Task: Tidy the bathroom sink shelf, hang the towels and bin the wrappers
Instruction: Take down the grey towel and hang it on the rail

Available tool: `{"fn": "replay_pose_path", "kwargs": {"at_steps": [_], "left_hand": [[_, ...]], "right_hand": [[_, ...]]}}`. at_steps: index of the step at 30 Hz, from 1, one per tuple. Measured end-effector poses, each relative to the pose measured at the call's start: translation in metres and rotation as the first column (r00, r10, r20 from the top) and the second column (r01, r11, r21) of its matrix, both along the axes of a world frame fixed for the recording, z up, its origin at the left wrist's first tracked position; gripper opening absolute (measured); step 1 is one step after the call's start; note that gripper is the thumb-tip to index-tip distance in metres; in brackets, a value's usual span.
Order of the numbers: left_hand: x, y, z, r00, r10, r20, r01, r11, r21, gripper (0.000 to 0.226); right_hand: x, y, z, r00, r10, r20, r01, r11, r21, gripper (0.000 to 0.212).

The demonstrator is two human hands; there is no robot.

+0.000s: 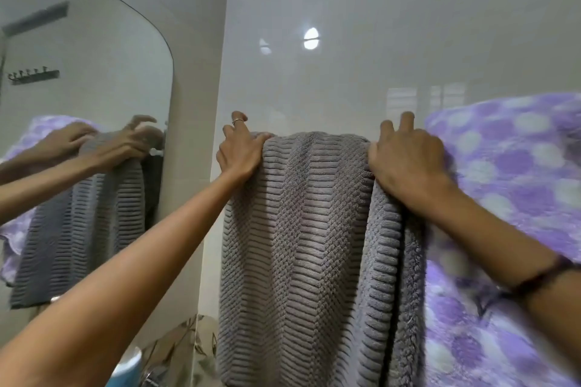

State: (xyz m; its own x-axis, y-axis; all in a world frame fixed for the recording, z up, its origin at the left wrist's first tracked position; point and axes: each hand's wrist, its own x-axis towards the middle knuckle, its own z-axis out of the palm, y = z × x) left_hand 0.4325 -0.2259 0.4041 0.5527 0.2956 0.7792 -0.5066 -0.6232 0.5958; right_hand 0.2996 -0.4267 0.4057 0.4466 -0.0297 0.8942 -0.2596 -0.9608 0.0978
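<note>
Grey ribbed fleece towel (298,229) is draped over the wall rail beside the purple spotted towel (509,198); hanging step, I judge. My left hand (240,151) and right hand (408,160) each grip its top fold. Next: spread it flat, then let go.

The rail under the grey towel (301,229) is wholly covered by cloth, so its form cannot be told here; only a small rail end (156,152) shows in the mirror (94,72). The grey towel's lower hem runs off the bottom edge. The purple spotted towel (509,173) is blurred and cut by the right edge. The left hand (240,152) has fingertips curled behind the fold, out of sight. A blue object (124,367) near the bottom left is cropped and unidentifiable.
</note>
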Motion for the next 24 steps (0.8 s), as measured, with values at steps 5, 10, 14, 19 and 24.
{"fn": "replay_pose_path", "kwargs": {"at_steps": [5, 10, 14, 19, 24], "left_hand": [[-0.015, -0.006, -0.030, 0.983, -0.052, 0.178, 0.038, 0.996, 0.077, 0.043], [-0.005, -0.005, 0.008, 0.970, -0.129, 0.207, 0.094, 0.981, 0.170, 0.023], [0.006, -0.013, 0.052, 0.966, -0.137, 0.217, 0.108, 0.984, 0.143, 0.010], [0.020, -0.007, 0.029, 0.983, -0.177, 0.049, 0.155, 0.943, 0.294, 0.028], [0.008, 0.007, 0.039, 0.963, -0.093, -0.252, 0.212, 0.839, 0.501, 0.046]], "right_hand": [[-0.010, -0.011, -0.042, 0.998, 0.039, -0.047, -0.044, 0.993, -0.112, 0.060], [0.006, -0.021, -0.007, 0.999, 0.049, -0.007, -0.049, 0.983, -0.179, 0.031], [0.017, -0.031, 0.046, 0.998, -0.009, -0.060, 0.006, 0.999, -0.046, 0.031], [0.025, -0.032, 0.044, 0.959, 0.040, -0.282, -0.096, 0.978, -0.187, 0.028], [0.008, -0.041, 0.052, 0.795, 0.103, -0.597, -0.089, 0.995, 0.053, 0.031]]}}
